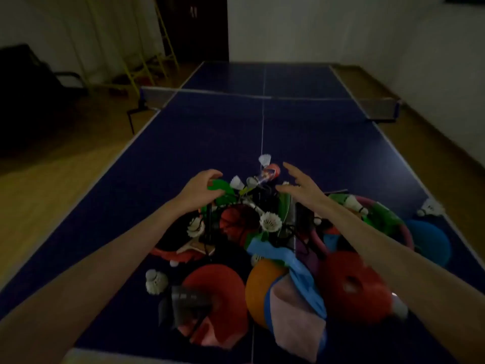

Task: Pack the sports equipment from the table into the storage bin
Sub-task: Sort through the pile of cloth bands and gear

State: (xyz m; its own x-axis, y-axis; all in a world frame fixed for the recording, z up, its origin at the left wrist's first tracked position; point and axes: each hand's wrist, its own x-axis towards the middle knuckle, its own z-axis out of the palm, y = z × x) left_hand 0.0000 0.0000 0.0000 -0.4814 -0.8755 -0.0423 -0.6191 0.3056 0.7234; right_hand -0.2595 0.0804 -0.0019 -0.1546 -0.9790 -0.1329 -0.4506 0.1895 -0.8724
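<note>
A heap of sports gear lies on the near half of a blue table-tennis table [210,132]. It holds a small basketball [236,224], white shuttlecocks [270,222], red discs [351,287], an orange disc [259,282], a green paddle [220,187] and a blue-and-pink cloth [296,308]. My left hand [202,187] hovers curled over the green paddle at the heap's far left; whether it touches is unclear. My right hand [299,185] is spread open over the heap's far side, holding nothing. A pink-rimmed container [405,232] shows at the right, partly behind my right arm.
The net [262,97] crosses the table farther away. A lone shuttlecock [430,207] lies near the right edge and another [156,281] at the heap's near left. A yellow frame [147,61] and a dark chair [31,82] stand on the wooden floor at left.
</note>
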